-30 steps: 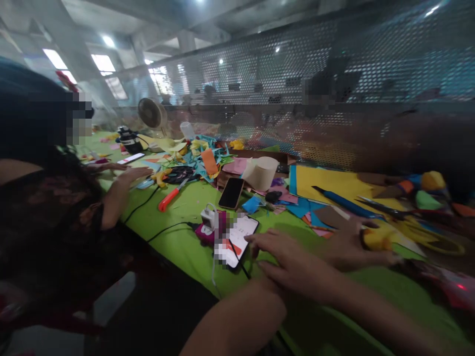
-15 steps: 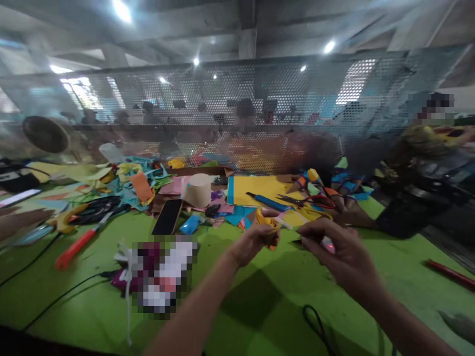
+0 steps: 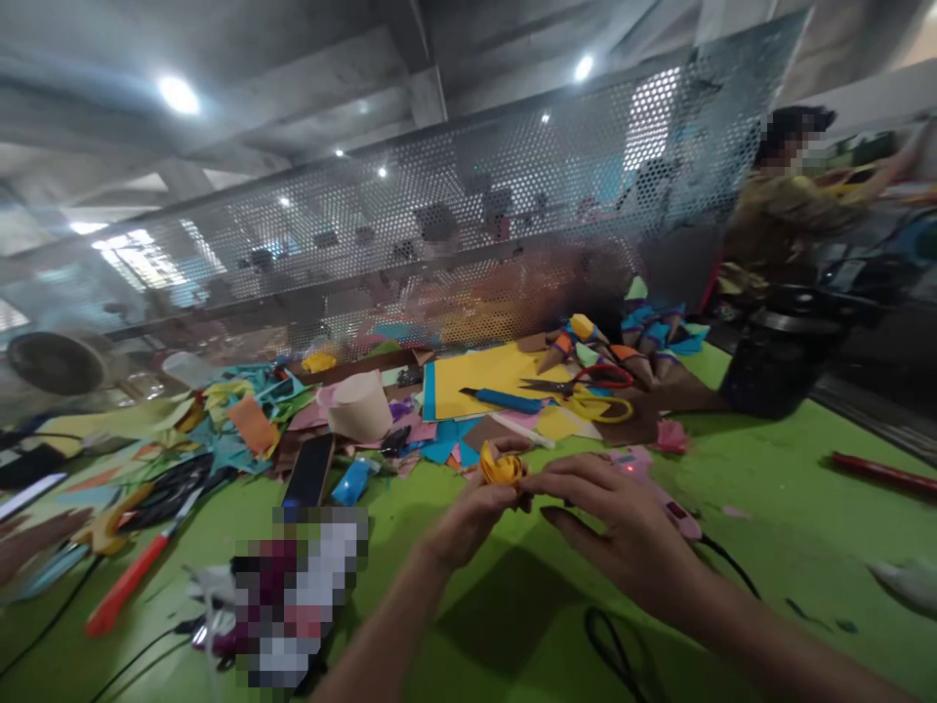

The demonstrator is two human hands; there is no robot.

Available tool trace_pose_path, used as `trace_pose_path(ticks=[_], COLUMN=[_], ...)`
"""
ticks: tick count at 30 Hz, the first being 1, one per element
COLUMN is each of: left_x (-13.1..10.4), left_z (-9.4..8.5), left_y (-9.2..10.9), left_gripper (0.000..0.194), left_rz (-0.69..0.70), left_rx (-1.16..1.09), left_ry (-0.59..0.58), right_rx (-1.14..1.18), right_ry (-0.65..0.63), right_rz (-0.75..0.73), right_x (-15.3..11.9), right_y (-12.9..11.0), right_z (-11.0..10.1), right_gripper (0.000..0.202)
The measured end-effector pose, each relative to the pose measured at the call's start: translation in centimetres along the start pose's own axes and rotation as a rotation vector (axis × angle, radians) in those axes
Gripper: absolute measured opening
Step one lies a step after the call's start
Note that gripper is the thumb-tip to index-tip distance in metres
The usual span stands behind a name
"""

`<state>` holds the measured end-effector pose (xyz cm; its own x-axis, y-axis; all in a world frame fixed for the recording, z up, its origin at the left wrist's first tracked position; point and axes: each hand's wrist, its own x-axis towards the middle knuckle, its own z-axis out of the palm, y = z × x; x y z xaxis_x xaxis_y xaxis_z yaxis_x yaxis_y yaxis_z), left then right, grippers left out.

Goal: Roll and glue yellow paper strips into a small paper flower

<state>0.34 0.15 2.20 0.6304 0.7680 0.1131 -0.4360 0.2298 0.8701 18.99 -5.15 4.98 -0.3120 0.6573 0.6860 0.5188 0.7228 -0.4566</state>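
My left hand (image 3: 468, 522) is closed on a yellow paper flower (image 3: 502, 466) with curled, layered petals, held above the green table. My right hand (image 3: 622, 522) comes in from the right. Its fingers are stretched toward the flower, the fingertips at its lower right side, and the thumb stands apart below; I see nothing gripped in it. Just beyond the right hand a pink device with a small red light and a cord (image 3: 677, 513) lies on the table, partly hidden by the hand.
Paper scraps (image 3: 253, 425) heap at the left. Yellow sheets (image 3: 468, 376), a blue cutter (image 3: 509, 400), scissors (image 3: 604, 405), a tape roll (image 3: 362, 408) and a black phone (image 3: 308, 472) lie beyond my hands. A black container (image 3: 768, 366) stands right. Another person's hand (image 3: 36, 542) rests at left.
My right hand has moved left to the flower, its pinched fingers now stretched out. My left hand still holds the flower. The view has tilted and shifted right.
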Motion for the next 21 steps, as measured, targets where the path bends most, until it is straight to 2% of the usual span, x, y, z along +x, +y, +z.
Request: trace_pose_path(ticks=[5, 11, 21], left_x=[-0.23, -0.22, -0.27], left_z=[0.12, 0.18, 0.15], left_y=[-0.03, -0.04, -0.27], left_gripper=[0.060, 0.064, 0.059], left_rz=[0.035, 0.126, 0.117], left_rx=[0.033, 0.194, 0.212], left_ry=[0.014, 0.012, 0.057], right_rx=[0.018, 0.037, 0.195], right_ry=[-0.009, -0.019, -0.040], right_rz=[0.013, 0.032, 0.163], right_x=[-0.26, -0.60, -0.41], right_y=[0.06, -0.07, -0.02], right_z=[0.25, 0.39, 0.45], right_gripper=[0.034, 0.034, 0.036])
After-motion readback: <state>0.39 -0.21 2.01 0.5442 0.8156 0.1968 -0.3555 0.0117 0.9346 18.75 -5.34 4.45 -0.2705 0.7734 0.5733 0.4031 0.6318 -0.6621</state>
